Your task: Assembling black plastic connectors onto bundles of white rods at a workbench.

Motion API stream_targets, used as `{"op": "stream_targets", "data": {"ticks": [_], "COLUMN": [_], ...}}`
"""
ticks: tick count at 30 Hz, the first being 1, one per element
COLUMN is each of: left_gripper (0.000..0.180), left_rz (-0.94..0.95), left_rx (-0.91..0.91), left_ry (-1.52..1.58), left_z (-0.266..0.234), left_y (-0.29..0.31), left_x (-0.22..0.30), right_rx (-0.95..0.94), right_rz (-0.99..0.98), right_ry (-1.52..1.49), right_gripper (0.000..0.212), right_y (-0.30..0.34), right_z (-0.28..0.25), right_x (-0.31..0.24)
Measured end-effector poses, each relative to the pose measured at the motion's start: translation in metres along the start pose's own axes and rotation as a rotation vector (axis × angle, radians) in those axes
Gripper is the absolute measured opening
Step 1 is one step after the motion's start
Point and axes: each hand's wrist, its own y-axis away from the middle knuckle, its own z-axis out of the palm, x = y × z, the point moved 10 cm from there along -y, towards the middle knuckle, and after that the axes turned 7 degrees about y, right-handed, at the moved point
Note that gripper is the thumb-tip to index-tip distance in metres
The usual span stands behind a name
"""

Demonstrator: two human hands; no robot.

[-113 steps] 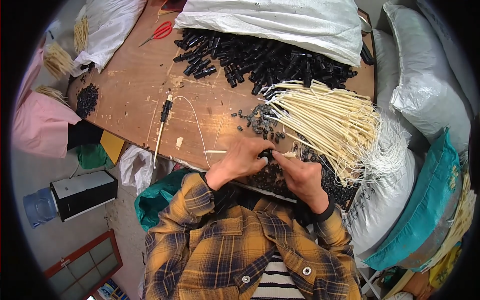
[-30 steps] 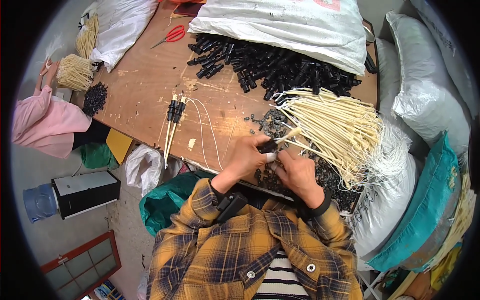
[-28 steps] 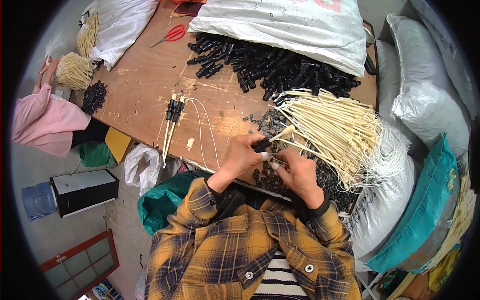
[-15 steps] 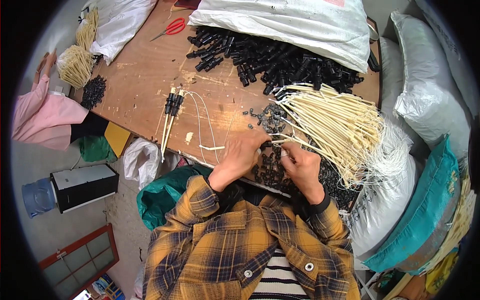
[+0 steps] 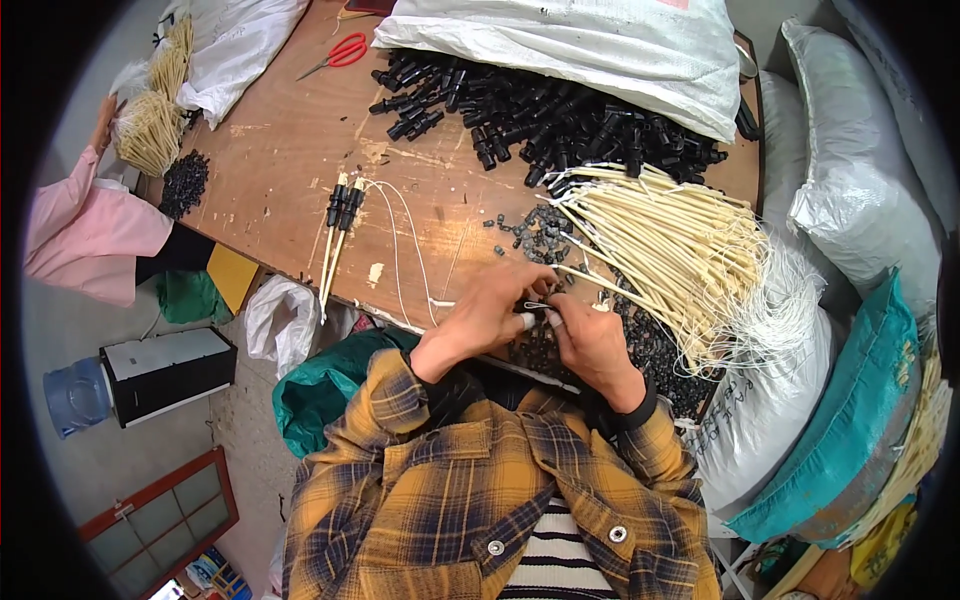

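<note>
Cord [image 5: 535,305], thin and looped, sits mid-frame in the right hand's [image 5: 592,345] narrow pinch — left hand [image 5: 486,308] wrapped around a mostly hidden pale stick [image 5: 441,303] — and is probably best drawn evenly, untwisted, clear of loose black bits [image 5: 541,236] and the stick bundle [image 5: 660,260] at right.

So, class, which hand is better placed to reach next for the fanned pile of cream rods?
Probably the right hand: it is nearer the cream rods, which fan out ahead and to its right. The left hand is farther away. Both hands look busy, though.
</note>
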Motion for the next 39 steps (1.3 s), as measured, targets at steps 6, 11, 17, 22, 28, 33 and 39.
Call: {"op": "stream_targets", "data": {"ticks": [6, 11, 17, 22, 28, 33, 39], "left_gripper": [0.019, 0.021, 0.029, 0.027, 0.032, 0.030, 0.033], "left_rz": [0.437, 0.309, 0.033, 0.079, 0.340, 0.281, 0.424], "left_rx": [0.207, 0.307, 0.418, 0.351, 0.117, 0.258, 0.321], "left_ry": [-0.160, -0.349, -0.464, 0.094, -0.283, -0.170, -0.380], "left_z": [-0.019, -0.036, -0.083, -0.043, 0.036, 0.021, 0.028], "left_y": [0.012, -0.006, -0.040, -0.031, -0.012, -0.007, 0.000], "left_x": [0.043, -0.004, -0.062, -0.028, 0.041, 0.024, 0.050], "right_rx": [0.126, 0.121, 0.094, 0.106, 0.130, 0.099, 0.237], "right_rz": [-0.011, 0.218, 0.569, 0.757, 0.572, 0.538, 0.495], "right_ry": [-0.253, -0.282, -0.489, -0.645, -0.809, -0.643, -0.655], "right_gripper": [0.020, 0.011, 0.014, 0.014, 0.015, 0.015, 0.011], "right_y": [-0.004, 0.008, 0.027, 0.034, 0.023, 0.020, 0.025], "right_z": [-0.017, -0.003, 0.004, 0.019, 0.037, 0.027, 0.027], "right_x": [-0.003, 0.029, 0.074, 0.094, 0.084, 0.069, 0.076]}}
